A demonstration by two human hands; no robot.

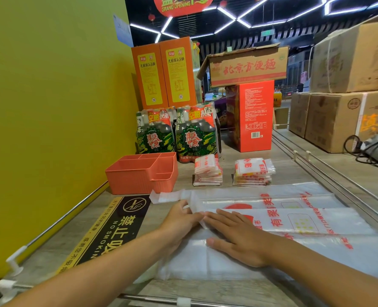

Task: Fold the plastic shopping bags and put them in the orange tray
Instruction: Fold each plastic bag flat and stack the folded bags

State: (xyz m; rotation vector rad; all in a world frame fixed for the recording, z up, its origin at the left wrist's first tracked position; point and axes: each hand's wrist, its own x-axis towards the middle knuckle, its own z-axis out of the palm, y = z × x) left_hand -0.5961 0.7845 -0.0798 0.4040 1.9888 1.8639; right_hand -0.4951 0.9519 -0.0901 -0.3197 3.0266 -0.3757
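Fingertips of my left hand (180,220) curl onto the near-left edge of the top plastic bag (294,220), pinching the thin film where the handle strip begins. Beside them, touching, my right hand (234,238) lies flat with straight fingers spread on the film, pressing it to the counter (205,151).

Under my palms the bag is clear, printed in red, and stretched long to the right; more flat bags lie layered beneath and beyond it. It looks nearly weightless, limp and slick, so I judge it will slide over the sheet below and spring open unless a palm holds each crease. Best hold is at the edges and corners, not the middle, where it would just bunch.

Farther off stand two stacks of folded bags (208,171), well apart from my hands. To their left, at the far-left by the yellow wall, sits the orange tray (126,181), its compartments showing nothing inside from here.
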